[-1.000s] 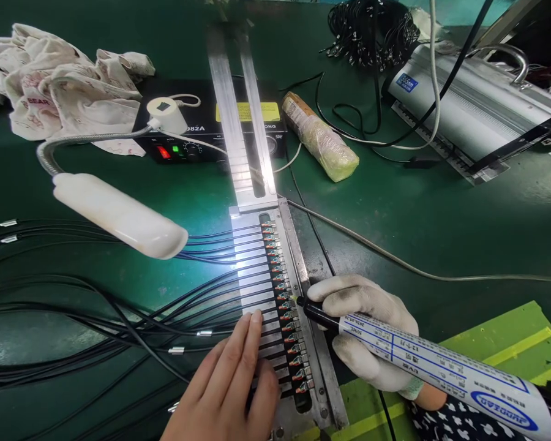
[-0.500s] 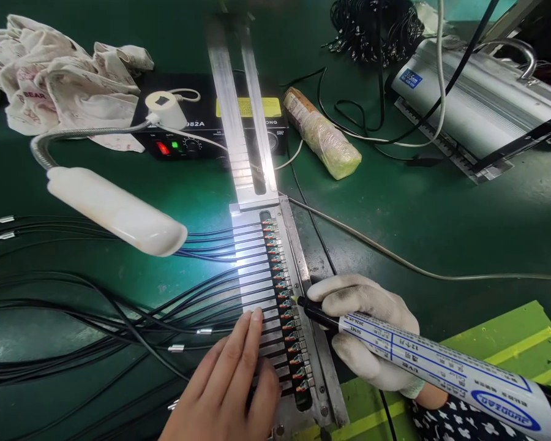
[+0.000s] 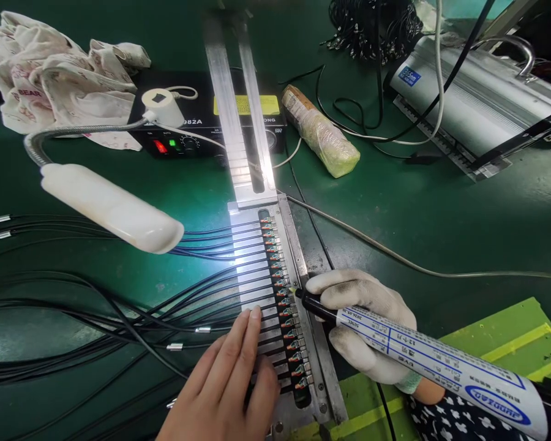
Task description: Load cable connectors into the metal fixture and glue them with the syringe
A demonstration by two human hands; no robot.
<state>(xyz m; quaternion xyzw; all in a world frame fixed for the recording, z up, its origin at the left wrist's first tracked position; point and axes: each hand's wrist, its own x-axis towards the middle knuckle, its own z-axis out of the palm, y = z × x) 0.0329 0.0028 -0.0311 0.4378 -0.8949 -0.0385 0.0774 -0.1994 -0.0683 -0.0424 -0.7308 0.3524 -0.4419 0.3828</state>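
My right hand (image 3: 371, 324), in a white glove, grips a glue syringe (image 3: 436, 361) with a printed white label and a black front end. The syringe lies tilted, its fine tip beside a small wired connector (image 3: 283, 293) about midway along the row. Whether the tip touches the connector I cannot tell. Bare and flat, my left hand (image 3: 229, 373) rests on the metal fixture (image 3: 252, 285), fingers stretched out over the black cables (image 3: 202, 285). Those cables run from the left into the slotted plate, each ending in a connector with exposed coloured wires.
A white gooseneck lamp (image 3: 112, 205) hangs over the fixture's left side. Behind stand a black control box (image 3: 193, 138) and a plastic-wrapped block (image 3: 321, 131). A silver 365nm lamp housing (image 3: 468, 104) is at right, a crumpled cloth (image 3: 59, 79) at left, green sheeting (image 3: 509, 343) near right.
The syringe tip has shifted slightly toward the far end of the row, by roughly one connector. My left hand stays in place on the fixture. The whole view has drifted a little.
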